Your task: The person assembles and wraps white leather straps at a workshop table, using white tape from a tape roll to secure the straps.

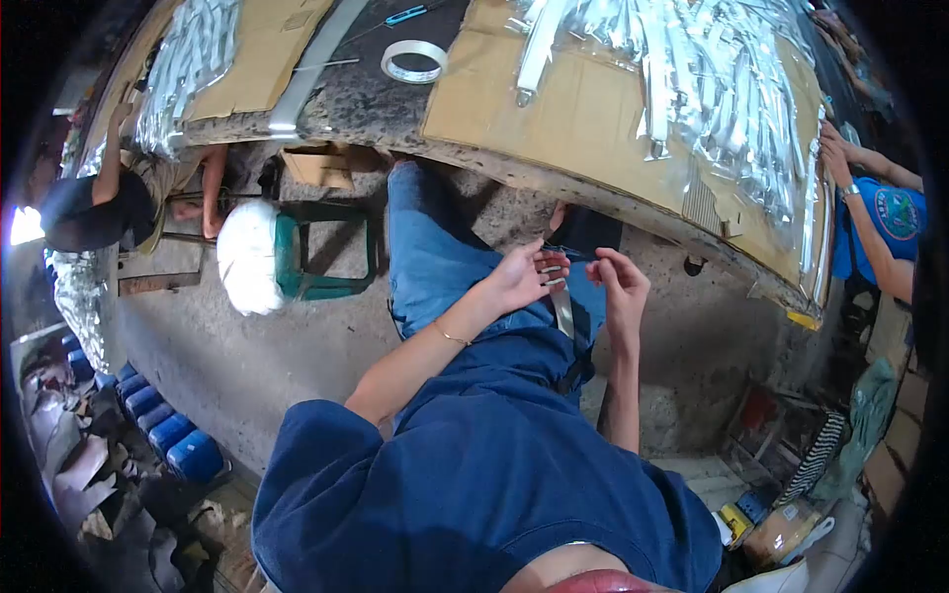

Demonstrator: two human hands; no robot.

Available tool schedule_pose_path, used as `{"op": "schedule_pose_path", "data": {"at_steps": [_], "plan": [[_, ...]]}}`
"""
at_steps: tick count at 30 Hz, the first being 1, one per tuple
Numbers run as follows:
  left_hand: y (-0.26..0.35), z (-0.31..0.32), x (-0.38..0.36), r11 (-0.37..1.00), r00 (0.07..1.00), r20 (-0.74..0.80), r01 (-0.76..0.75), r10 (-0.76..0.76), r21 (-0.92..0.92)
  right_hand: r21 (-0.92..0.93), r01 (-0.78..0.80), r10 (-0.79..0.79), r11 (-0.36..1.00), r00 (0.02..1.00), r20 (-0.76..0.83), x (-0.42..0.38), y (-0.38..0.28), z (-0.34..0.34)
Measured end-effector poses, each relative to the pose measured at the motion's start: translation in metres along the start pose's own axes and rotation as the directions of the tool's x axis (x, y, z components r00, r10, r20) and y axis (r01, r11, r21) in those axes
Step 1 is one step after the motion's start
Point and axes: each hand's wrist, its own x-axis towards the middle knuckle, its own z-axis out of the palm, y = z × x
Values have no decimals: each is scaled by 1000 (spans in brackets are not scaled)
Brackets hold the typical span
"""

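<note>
My left hand (524,274) is over my lap, palm turned up, its fingers curled round a flat, shiny silver strip (564,311) whose end hangs down over my jeans. To its right, my right hand (623,282) is raised with thumb and fingers pinched together. Something thin and dark shows between the two hands, too small to name. On the table edge ahead lies cardboard (554,128), bearing a heap of silver strips in clear plastic (727,99).
A roll of tape (414,61) and a blue-handled tool (405,16) lie on the table. A green stool (331,290) with a white bundle (249,259) stands at left. Blue containers (195,455) line the floor. Co-workers sit left (99,210) and right (880,227).
</note>
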Motion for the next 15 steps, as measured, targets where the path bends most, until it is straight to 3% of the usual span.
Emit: {"op": "schedule_pose_path", "data": {"at_steps": [2,4,5,8,9,11,13,14,15], "plan": [[1,-1,-1,1000,1000,-19,17,-17,4,-6,55,-55,998,998,-39,7,9,8],[9,2,-12,985,998,-28,60,-57,164,-49,194,-197,980,978,-63,13,8,17],[15,2,-18,977,999,-24,31,-26,211,-53,176,-179,983,981,-70,13,6,20],[42,2,-45,791,964,-44,-189,263,583,-125,229,-243,965,963,-119,25,13,20],[52,-5,-52,693,923,-24,-271,384,668,-130,221,-237,967,964,-124,28,17,20],[67,-33,-58,412,759,-76,-264,647,872,-168,236,-253,957,964,-82,34,23,23],[74,-32,-78,-15,544,-71,151,836,988,-188,247,-262,951,963,-60,41,31,30],[72,-40,-82,-1,539,-83,153,838,988,-235,278,-288,931,958,-11,43,34,33],[69,-46,-86,-193,471,64,231,880,954,-280,311,-312,908,949,42,45,36,38]]}}
